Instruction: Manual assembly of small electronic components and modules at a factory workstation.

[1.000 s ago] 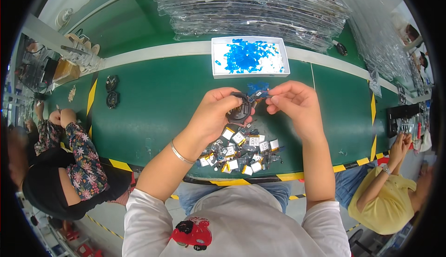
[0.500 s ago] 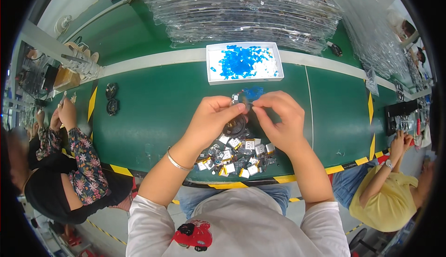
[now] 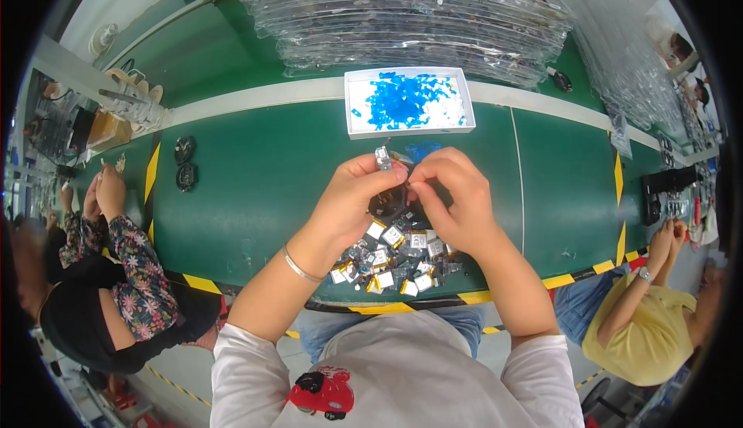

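Note:
My left hand (image 3: 348, 193) is closed around a round black plastic housing (image 3: 388, 203), held above the green table. A small silver battery-like piece (image 3: 382, 158) sticks up past my left thumb, with a thin dark wire at its top. The right hand (image 3: 460, 200) has thumb and forefinger pinched at the housing's right edge; whatever lies between those fingertips is too small and hidden to make out. Just below both hands lies a pile of small white-and-silver battery packs (image 3: 395, 239) mixed with dark parts. Some blue film (image 3: 423, 152) rests beyond my right fingers.
A white box (image 3: 410, 133) of blue pieces (image 3: 406, 99) stands ahead. Behind it rise stacked clear plastic trays (image 3: 418, 33). Two black round parts (image 3: 186, 177) lie at left. Co-workers sit on both sides; a black device (image 3: 667, 183) stands at right. Striped tape (image 3: 387, 309) marks the near edge.
My right hand has moved left and slightly down, its fingertips now closer against the housing. The silver piece has shifted left and stands more upright.

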`<state>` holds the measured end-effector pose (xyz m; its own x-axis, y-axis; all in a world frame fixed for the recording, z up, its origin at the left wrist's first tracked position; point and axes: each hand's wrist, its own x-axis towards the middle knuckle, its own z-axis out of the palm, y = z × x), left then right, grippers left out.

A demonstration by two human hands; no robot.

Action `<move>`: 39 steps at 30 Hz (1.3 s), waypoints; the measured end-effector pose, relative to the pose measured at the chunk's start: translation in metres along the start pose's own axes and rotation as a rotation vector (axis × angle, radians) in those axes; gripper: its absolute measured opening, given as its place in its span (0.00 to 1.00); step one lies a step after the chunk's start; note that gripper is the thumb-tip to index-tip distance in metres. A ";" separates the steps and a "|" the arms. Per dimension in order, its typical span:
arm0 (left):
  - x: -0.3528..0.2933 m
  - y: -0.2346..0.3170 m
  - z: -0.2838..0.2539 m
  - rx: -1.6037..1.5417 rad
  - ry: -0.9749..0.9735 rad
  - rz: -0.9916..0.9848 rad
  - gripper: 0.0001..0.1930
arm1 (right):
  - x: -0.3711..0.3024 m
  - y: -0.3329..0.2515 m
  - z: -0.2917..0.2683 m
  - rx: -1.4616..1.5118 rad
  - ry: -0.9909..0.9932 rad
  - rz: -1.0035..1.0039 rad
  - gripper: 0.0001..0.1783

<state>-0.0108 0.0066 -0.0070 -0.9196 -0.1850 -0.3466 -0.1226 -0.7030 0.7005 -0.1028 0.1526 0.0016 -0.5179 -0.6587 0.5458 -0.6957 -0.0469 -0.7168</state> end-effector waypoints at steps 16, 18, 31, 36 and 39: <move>0.003 0.004 -0.004 0.132 0.106 0.076 0.05 | 0.003 0.014 -0.015 -0.254 0.031 -0.039 0.09; 0.004 0.001 -0.005 0.132 0.097 0.082 0.05 | 0.003 0.003 -0.007 -0.212 0.029 -0.005 0.09; -0.007 0.003 0.009 0.251 -0.010 0.035 0.15 | -0.008 0.007 0.000 0.151 0.122 0.370 0.08; -0.006 -0.008 0.010 0.219 -0.017 0.109 0.15 | -0.003 -0.003 0.006 -0.170 0.125 0.029 0.10; -0.008 -0.008 0.011 0.213 -0.036 0.120 0.15 | -0.002 -0.002 0.008 -0.193 0.171 -0.027 0.10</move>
<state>-0.0065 0.0210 -0.0030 -0.9445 -0.2309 -0.2335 -0.0845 -0.5162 0.8523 -0.0966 0.1480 -0.0014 -0.5630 -0.5218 0.6409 -0.7842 0.0924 -0.6137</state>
